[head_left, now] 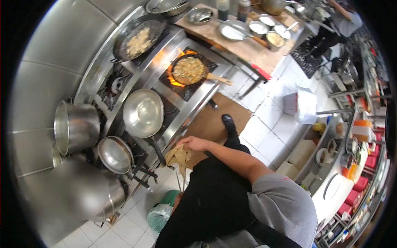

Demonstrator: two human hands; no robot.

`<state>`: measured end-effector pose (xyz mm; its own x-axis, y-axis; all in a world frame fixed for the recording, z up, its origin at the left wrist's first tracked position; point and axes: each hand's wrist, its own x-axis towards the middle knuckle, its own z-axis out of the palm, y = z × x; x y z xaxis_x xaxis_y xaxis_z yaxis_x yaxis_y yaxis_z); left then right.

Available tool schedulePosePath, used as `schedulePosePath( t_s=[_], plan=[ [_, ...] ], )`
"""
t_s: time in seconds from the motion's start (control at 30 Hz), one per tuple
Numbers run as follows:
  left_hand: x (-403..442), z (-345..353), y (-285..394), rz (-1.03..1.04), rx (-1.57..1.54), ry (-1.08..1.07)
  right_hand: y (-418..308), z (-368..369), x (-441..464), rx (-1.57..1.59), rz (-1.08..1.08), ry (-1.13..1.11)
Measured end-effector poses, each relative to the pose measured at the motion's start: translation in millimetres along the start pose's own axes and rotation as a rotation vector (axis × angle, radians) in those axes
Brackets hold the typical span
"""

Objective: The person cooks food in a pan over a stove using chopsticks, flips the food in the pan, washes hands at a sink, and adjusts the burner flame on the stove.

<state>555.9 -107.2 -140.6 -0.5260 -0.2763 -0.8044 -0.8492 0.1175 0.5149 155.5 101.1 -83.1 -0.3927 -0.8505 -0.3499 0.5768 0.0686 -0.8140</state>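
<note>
My right hand (194, 143) grips a crumpled yellowish cloth (178, 157), close to the dark handle of an empty metal pan (143, 113). Just a sliver of my left hand (177, 201) shows beside the black apron, with thin metal rods, perhaps tongs, rising from it; its fingers are hidden. Over flames, a pan of food (188, 70) rests on the burner with its wooden handle pointing right. Behind it, a dark wok (140, 38) holds pale food pieces.
Lidded pan (115, 155) and tall steel pot (77, 127) stand left. Wooden table (198, 25) with bowls lies ahead. Green bin (162, 211) is below the stove edge. A white box (300, 105) sits on the floor; a person (345, 22) stands far right.
</note>
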Motion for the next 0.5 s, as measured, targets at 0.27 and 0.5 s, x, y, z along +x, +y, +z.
schedulePosePath(
  t_s=[0.27,0.5],
  plan=[
    [75,51,64,0.088,0.016,-0.05,-146,-162,-222,0.079,-0.286,0.314],
    [104,95,87,0.107,0.054,0.0,-270,-293,-306,-0.358,-0.38,0.79]
  ],
)
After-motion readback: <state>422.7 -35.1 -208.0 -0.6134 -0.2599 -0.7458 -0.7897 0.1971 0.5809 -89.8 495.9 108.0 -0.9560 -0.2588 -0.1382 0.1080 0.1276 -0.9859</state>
